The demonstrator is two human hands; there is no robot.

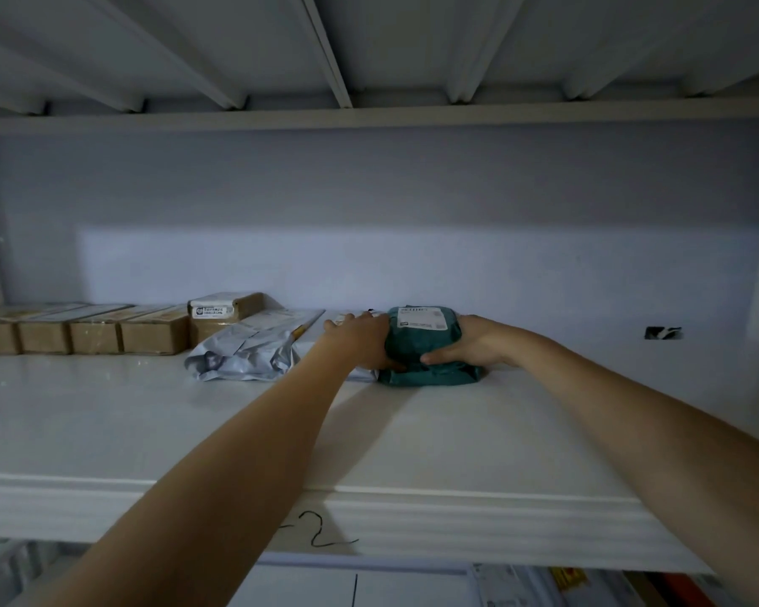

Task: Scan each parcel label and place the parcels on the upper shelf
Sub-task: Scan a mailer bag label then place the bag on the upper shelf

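A white metal shelf (pixel 106 414) runs across the head view, backed by a pale wall, with the ribbed underside of another deck above. A hand-drawn mark like a "2" sits on the shelf's front lip.

Five brown boxes stand at the back left: four in a row (pixel 80 330), side by side and touching, and a fifth box (pixel 220 315) just right of them, taller and bearing a white label on its near end. One grey mailer (pixel 250 348) lies crumpled in front of that fifth box. One more flat pale parcel shows partly behind the left hand; what it is cannot be told.

One green parcel (pixel 426 343) rests on the shelf right of the grey mailer, a white label on its top. Two bare arms reach to it. The left hand (pixel 360 343) presses its left side, fingers straight, thumb along the near edge. The right hand (pixel 469 348) clasps its right side, thumb laid across the front and fingers out of sight behind it.

Below the shelf, more parcels show dimly at the lower right.
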